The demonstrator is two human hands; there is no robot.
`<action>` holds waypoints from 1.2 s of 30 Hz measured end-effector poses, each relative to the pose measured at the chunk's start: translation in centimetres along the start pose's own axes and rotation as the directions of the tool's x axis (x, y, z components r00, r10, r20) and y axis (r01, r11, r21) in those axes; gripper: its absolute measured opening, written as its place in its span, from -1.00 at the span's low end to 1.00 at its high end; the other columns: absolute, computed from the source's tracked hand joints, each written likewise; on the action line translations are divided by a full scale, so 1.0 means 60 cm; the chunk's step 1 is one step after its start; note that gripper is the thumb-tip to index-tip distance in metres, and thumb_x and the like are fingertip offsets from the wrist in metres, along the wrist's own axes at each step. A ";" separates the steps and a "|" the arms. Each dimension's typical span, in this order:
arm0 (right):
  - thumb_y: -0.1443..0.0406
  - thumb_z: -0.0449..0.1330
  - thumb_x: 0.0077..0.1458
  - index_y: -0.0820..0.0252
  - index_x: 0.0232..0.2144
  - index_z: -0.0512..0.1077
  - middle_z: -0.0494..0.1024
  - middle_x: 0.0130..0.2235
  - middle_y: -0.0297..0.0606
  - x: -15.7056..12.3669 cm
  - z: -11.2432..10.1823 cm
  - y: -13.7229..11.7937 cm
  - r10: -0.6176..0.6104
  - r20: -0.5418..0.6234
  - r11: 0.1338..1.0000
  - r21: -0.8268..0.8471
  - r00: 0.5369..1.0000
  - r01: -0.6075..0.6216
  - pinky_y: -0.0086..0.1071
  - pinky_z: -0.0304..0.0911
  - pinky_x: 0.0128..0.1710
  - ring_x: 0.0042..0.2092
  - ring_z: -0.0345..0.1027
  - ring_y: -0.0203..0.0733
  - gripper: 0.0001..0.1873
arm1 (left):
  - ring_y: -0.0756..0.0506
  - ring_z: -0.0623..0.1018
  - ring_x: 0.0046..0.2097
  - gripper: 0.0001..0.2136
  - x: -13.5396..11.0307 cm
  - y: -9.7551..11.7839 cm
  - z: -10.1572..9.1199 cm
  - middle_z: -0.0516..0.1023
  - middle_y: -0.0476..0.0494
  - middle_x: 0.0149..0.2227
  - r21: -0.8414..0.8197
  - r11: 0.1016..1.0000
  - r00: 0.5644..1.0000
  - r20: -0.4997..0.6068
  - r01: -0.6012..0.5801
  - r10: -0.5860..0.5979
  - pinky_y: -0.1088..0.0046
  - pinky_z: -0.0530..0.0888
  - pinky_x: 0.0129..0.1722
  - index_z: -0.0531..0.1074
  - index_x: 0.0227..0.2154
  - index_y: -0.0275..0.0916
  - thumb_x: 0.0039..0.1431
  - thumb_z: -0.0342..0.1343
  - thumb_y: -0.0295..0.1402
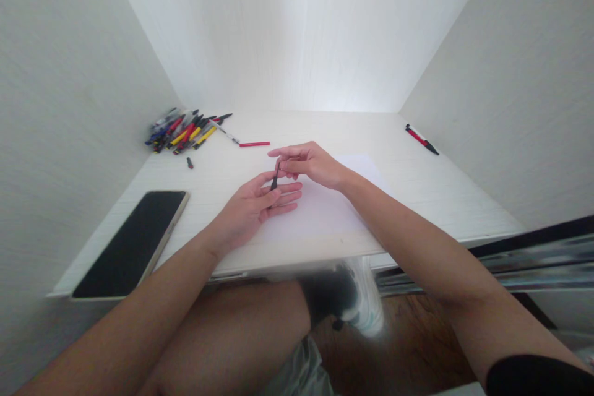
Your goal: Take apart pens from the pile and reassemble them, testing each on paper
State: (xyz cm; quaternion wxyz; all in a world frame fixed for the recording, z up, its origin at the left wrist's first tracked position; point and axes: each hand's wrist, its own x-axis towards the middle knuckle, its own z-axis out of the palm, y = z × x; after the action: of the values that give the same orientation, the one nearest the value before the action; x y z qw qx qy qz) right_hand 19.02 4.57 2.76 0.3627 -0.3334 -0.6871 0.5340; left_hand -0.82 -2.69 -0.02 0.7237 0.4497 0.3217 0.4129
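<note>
Over a white sheet of paper [315, 216], my two hands meet at one small black pen part [275, 183], thick at its lower end and thin like a refill at the top. My left hand [248, 204] pinches the thick end between thumb and fingers, its other fingers stretched out to the right. The thumb and fingertips of my right hand [313, 164] close on the thin upper end, with the index finger extended to the left. A red pen barrel [255, 144] lies on the desk just beyond my hands.
At the back left lies a heap of pens [183, 131], with a small black pen piece [190, 163] in front. A phone [132, 241] rests at the left edge. A red-and-black pen [421, 139] lies near the right wall. Panels enclose the desk [320, 127] on three sides.
</note>
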 end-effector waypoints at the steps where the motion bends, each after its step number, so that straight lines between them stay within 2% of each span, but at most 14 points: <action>1: 0.32 0.33 0.06 0.16 -0.07 0.63 0.63 -0.30 -0.31 0.000 0.001 0.000 0.002 0.001 1.000 0.001 1.000 -0.002 -0.34 0.33 -0.29 -0.31 0.41 -0.28 -0.66 | -0.26 0.61 0.14 -0.56 0.000 0.001 0.001 0.60 -0.40 0.12 0.000 1.000 1.000 -0.008 0.003 -0.003 0.10 0.49 0.23 0.42 0.16 -0.23 0.24 0.31 -0.40; 5: 0.34 0.32 0.03 0.13 -0.11 0.64 0.63 -0.29 -0.29 0.003 0.002 0.004 -0.036 0.034 0.999 0.011 0.999 0.036 -0.35 0.34 -0.28 -0.27 0.45 -0.25 -0.68 | -0.28 0.61 0.14 -0.51 0.000 0.004 0.005 0.61 -0.41 0.10 -0.007 1.000 0.999 -0.042 0.025 -0.025 0.06 0.49 0.23 0.41 0.15 -0.24 0.18 0.36 -0.41; 9: 0.36 0.27 0.09 0.05 -0.03 0.63 0.60 -0.31 -0.34 0.004 0.003 0.007 -0.096 0.060 0.995 0.023 0.994 0.095 -0.35 0.33 -0.26 -0.31 0.41 -0.29 -0.62 | -0.27 0.62 0.13 -0.53 0.001 0.002 0.004 0.62 -0.40 0.09 0.002 1.000 0.999 -0.040 0.018 -0.018 0.08 0.50 0.22 0.41 0.15 -0.22 0.19 0.35 -0.41; 13: 0.36 0.30 0.06 0.12 -0.06 0.63 0.62 -0.30 -0.32 0.004 0.003 0.008 -0.055 0.042 0.998 0.021 0.998 0.054 -0.34 0.34 -0.24 -0.30 0.43 -0.28 -0.65 | -0.27 0.62 0.13 -0.57 0.001 -0.001 0.001 0.61 -0.40 0.10 -0.001 1.000 1.000 -0.016 0.003 -0.003 0.08 0.50 0.22 0.41 0.13 -0.23 0.23 0.32 -0.40; 17: 0.38 0.29 0.08 0.03 -0.01 0.62 0.63 -0.28 -0.36 0.004 -0.001 0.008 -0.109 0.052 0.994 0.032 0.993 0.107 -0.36 0.35 -0.24 -0.29 0.45 -0.29 -0.59 | -0.26 0.63 0.12 -0.55 0.000 -0.001 0.001 0.63 -0.38 0.08 0.024 1.000 1.000 -0.020 -0.014 0.015 0.09 0.51 0.21 0.41 0.16 -0.21 0.24 0.31 -0.39; 20: 0.35 0.30 0.08 0.08 -0.06 0.64 0.63 -0.28 -0.33 0.004 -0.002 0.007 -0.093 0.056 0.995 0.024 0.994 0.092 -0.35 0.37 -0.25 -0.29 0.45 -0.27 -0.66 | -0.27 0.62 0.12 -0.53 0.000 0.000 0.003 0.62 -0.37 0.10 0.037 0.999 1.000 -0.020 -0.008 0.009 0.09 0.51 0.21 0.41 0.17 -0.19 0.22 0.33 -0.37; 23: 0.34 0.33 0.06 0.10 0.00 0.61 0.63 -0.29 -0.32 0.003 0.000 0.003 -0.069 0.069 0.997 0.025 0.995 0.067 -0.35 0.38 -0.27 -0.28 0.46 -0.25 -0.59 | -0.28 0.62 0.12 -0.52 0.000 0.001 0.004 0.61 -0.38 0.11 0.040 0.999 1.000 -0.030 -0.003 0.004 0.08 0.51 0.21 0.41 0.16 -0.20 0.20 0.35 -0.37; 26: 0.35 0.29 0.10 0.05 0.12 0.54 0.64 -0.25 -0.31 0.002 -0.001 -0.002 -0.057 0.013 0.997 0.043 0.998 0.056 -0.37 0.39 -0.31 -0.29 0.47 -0.25 -0.50 | -0.27 0.62 0.12 -0.53 0.001 0.000 0.003 0.61 -0.38 0.10 0.040 0.999 0.999 -0.039 -0.013 0.015 0.08 0.50 0.21 0.41 0.16 -0.20 0.21 0.34 -0.38; 29: 0.32 0.26 0.15 0.09 0.23 0.43 0.64 -0.22 -0.28 0.005 -0.010 0.001 -0.006 -0.107 0.999 0.039 0.994 0.011 -0.39 0.37 -0.38 -0.33 0.48 -0.25 -0.43 | -0.26 0.64 0.08 -0.57 0.002 -0.002 0.001 0.60 -0.37 0.12 0.028 0.999 1.000 -0.021 -0.020 0.020 0.06 0.50 0.21 0.41 0.14 -0.20 0.23 0.32 -0.41; 32: 0.34 0.20 0.19 0.18 0.17 0.46 0.64 -0.22 -0.24 0.013 -0.028 0.015 -0.024 -0.232 0.995 -0.104 0.972 0.000 -0.40 0.35 -0.42 -0.35 0.48 -0.26 -0.52 | -0.24 0.68 0.00 -0.61 -0.001 0.000 0.002 0.63 -0.34 0.07 0.011 1.000 0.999 -0.036 -0.026 0.026 0.06 0.53 0.18 0.41 0.11 -0.22 0.24 0.30 -0.45; 34: 0.39 0.20 0.18 0.22 0.02 0.54 0.66 -0.18 -0.21 0.018 -0.040 0.028 -0.100 -0.285 0.944 -0.329 0.953 0.000 -0.37 0.41 -0.29 -0.32 0.49 -0.26 -0.65 | -0.22 0.70 -0.04 -0.62 -0.005 0.004 0.002 0.66 -0.32 0.02 0.005 1.000 0.998 -0.058 -0.025 0.026 0.09 0.55 0.15 0.40 0.10 -0.23 0.25 0.28 -0.46; 36: 0.42 0.21 0.19 0.22 -0.07 0.59 0.67 -0.11 -0.18 0.021 -0.049 0.039 -0.178 -0.262 0.850 -0.526 0.949 0.015 -0.30 0.43 -0.11 -0.24 0.51 -0.24 -0.73 | -0.20 0.71 -0.10 -0.64 -0.010 0.010 0.002 0.68 -0.29 -0.05 0.006 1.000 0.997 -0.077 -0.023 0.023 0.14 0.59 0.08 0.40 0.08 -0.25 0.25 0.26 -0.49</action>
State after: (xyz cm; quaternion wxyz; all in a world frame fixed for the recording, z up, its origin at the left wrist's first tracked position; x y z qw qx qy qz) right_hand 21.04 7.58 1.17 0.3865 -0.4604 -0.7579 0.2533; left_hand -1.15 -3.10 0.63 0.7047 0.4389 0.3453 0.4376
